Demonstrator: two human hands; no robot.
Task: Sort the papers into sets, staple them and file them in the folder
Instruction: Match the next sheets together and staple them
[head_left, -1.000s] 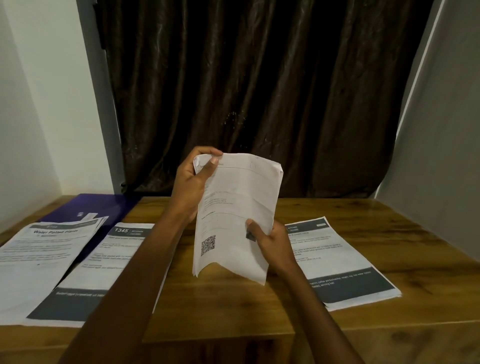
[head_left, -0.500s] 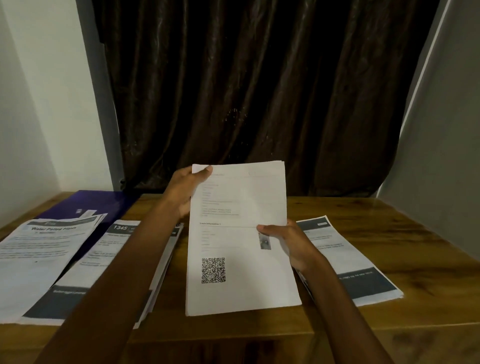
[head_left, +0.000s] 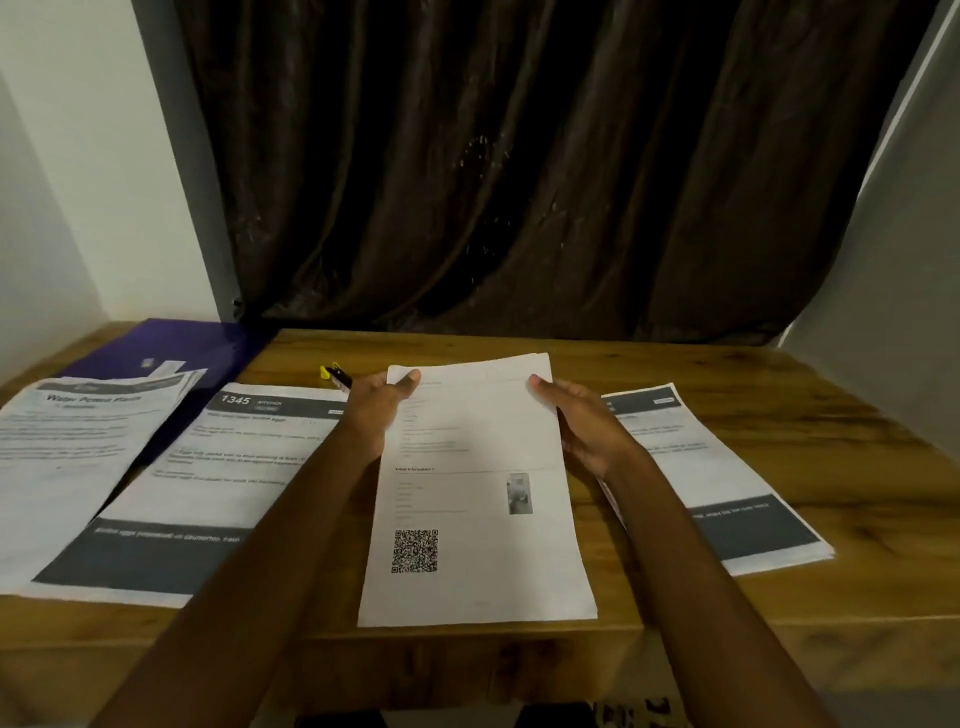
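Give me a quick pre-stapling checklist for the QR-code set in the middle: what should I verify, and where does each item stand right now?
1. QR-code set lying flat on the table: ok.
2. Sheet edges squared: the near and side edges look even; the top edge shows a slight offset, so cannot tell.
3. Both hands steadying it: left hand and right hand sit at its upper corners, fingers fairly straight: ok.
4. Stapler within reach: a small yellow-and-black tool lies just behind the left hand; whether it is the stapler, cannot tell.
5. Kept apart from the other piles: "1345" pile and right pile lie clear of it: ok.
6. Purple folder free for filing: partly covered by papers: not ok.
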